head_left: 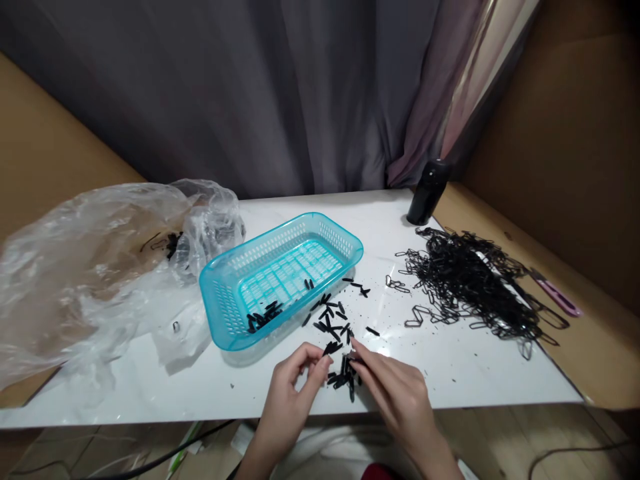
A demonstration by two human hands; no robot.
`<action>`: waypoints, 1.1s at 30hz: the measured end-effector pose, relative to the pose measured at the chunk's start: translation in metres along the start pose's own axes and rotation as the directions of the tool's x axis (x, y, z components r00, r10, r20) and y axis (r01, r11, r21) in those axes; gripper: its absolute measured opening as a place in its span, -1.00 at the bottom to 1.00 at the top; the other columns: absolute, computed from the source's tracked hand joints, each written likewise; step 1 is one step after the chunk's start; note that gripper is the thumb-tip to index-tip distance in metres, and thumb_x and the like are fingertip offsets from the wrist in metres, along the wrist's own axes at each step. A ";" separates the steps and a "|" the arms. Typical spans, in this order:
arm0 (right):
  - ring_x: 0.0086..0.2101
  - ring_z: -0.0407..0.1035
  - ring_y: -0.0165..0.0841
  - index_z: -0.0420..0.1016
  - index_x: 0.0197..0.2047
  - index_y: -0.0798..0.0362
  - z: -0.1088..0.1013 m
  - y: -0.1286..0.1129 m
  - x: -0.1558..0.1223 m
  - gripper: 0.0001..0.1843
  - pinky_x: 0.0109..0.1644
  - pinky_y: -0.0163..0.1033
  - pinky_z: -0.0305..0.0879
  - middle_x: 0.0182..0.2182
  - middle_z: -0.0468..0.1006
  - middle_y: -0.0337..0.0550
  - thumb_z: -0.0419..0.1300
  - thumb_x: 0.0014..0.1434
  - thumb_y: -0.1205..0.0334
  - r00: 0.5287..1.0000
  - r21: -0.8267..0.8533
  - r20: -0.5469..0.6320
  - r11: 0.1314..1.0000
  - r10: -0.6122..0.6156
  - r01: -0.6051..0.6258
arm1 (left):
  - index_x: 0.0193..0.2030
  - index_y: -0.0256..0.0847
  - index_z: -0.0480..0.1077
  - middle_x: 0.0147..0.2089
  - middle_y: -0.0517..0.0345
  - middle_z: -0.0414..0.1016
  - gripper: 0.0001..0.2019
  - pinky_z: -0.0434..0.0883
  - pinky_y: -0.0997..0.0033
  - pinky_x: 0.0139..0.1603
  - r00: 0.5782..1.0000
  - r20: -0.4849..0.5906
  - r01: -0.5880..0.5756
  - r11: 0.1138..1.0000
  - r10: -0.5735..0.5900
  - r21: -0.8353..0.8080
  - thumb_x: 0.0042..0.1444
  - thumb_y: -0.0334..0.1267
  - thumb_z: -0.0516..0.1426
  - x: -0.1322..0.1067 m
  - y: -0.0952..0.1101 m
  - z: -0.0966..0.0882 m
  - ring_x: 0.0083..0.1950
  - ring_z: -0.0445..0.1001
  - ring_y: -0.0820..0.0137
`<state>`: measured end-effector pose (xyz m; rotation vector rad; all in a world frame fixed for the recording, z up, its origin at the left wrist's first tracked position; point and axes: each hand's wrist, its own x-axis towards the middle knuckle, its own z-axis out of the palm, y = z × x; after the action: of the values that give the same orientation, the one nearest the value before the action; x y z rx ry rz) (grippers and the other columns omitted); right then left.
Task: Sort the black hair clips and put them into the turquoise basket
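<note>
Small black strip-like pieces (327, 320) lie scattered on the white tabletop between my hands and a turquoise plastic basket (215, 337). My left hand (295, 387) has its thumb and index finger pinched together, with a few black pieces at the fingertips. Over a small heap of the same pieces (345, 377) is my right hand (395, 393); its fingers are bent together at the heap, and what they hold is partly hidden. More black pieces (265, 315) rest in the near left corner of the basket.
On the right lies a large tangle of thin black loops (465, 280), with a pink-handled cutter (560, 297) beside it. A black bottle (427, 193) stands behind. A clear plastic bag (100, 267) covers the left side. Cardboard walls (565, 133) and a grey curtain (250, 87) enclose the table.
</note>
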<state>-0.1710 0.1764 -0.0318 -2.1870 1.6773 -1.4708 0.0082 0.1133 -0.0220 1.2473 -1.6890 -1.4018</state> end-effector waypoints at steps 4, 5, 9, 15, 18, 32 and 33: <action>-0.32 0.57 -0.57 0.38 0.01 0.09 0.003 0.001 -0.002 -0.81 -0.24 -0.54 0.45 -0.28 0.64 -0.21 0.10 0.36 0.25 0.996 0.015 -0.039 0.996 0.084 -0.083 | -0.38 -0.21 0.35 -0.45 0.21 0.36 -0.64 0.27 0.50 -0.30 1.000 -0.009 -0.009 1.000 0.008 -0.008 0.26 0.05 0.12 0.000 0.001 0.000 -0.36 0.32 0.42; -0.36 0.56 -0.57 0.36 -0.04 0.08 0.003 0.000 -0.002 -0.84 -0.28 -0.55 0.43 -0.32 0.63 -0.23 0.09 0.36 0.22 0.994 0.012 -0.048 0.995 0.096 -0.096 | -0.38 -0.22 0.36 -0.45 0.21 0.36 -0.64 0.27 0.50 -0.30 1.000 -0.006 -0.010 1.000 0.010 -0.005 0.26 0.05 0.12 0.000 0.002 0.000 -0.36 0.32 0.42; -0.51 0.45 -0.61 0.31 -0.17 0.06 -0.001 -0.004 0.003 -0.84 -0.40 -0.54 0.31 -0.46 0.53 -0.33 -0.01 0.41 0.18 0.995 -0.047 -0.043 0.994 0.094 -0.096 | -0.36 -0.22 0.36 -0.45 0.22 0.34 -0.65 0.27 0.50 -0.29 1.000 0.006 -0.003 1.000 0.003 0.001 0.25 0.05 0.12 0.000 0.002 0.001 -0.36 0.31 0.42; -0.52 0.46 -0.60 0.26 -0.13 0.02 -0.006 -0.005 0.007 -0.82 -0.44 -0.55 0.25 -0.46 0.52 -0.38 -0.06 0.42 0.13 0.977 -0.034 0.131 0.986 0.167 -0.164 | -0.35 -0.22 0.36 -0.44 0.22 0.34 -0.65 0.27 0.51 -0.28 1.000 0.017 -0.013 1.000 0.012 0.010 0.26 0.04 0.11 0.000 0.003 0.001 -0.35 0.31 0.42; -0.47 0.51 -0.55 0.24 -0.07 0.00 -0.006 -0.003 0.009 -0.79 -0.41 -0.53 0.28 -0.40 0.55 -0.37 -0.03 0.40 0.05 0.941 -0.050 0.242 0.972 0.236 -0.231 | -0.35 -0.22 0.35 -0.44 0.21 0.36 -0.65 0.27 0.50 -0.29 1.000 0.018 -0.011 1.000 0.010 0.014 0.26 0.04 0.11 0.001 0.003 0.002 -0.36 0.32 0.42; -0.43 0.43 -0.55 0.34 -0.07 -0.02 -0.019 0.001 0.025 -0.74 -0.38 -0.48 0.09 -0.35 0.55 -0.34 -0.08 0.42 0.04 0.754 -0.071 0.568 0.932 0.330 -0.355 | -0.35 -0.22 0.34 -0.42 0.20 0.34 -0.65 0.27 0.49 -0.26 0.999 0.035 -0.019 0.998 0.017 0.053 0.28 0.05 0.09 0.000 0.000 0.001 -0.34 0.31 0.41; -0.41 0.44 -0.54 0.32 -0.06 -0.03 -0.020 0.001 0.026 -0.73 -0.37 -0.48 0.09 -0.33 0.55 -0.34 -0.09 0.43 0.03 0.737 -0.073 0.586 0.928 0.336 -0.365 | -0.35 -0.21 0.34 -0.42 0.20 0.35 -0.65 0.27 0.49 -0.26 0.999 0.039 -0.021 0.999 0.020 0.043 0.29 0.04 0.09 -0.001 0.000 0.001 -0.34 0.32 0.42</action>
<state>-0.1854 0.1660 -0.0042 -1.8686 1.6578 -0.6241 0.0078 0.1142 -0.0220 1.2305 -1.7626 -1.3924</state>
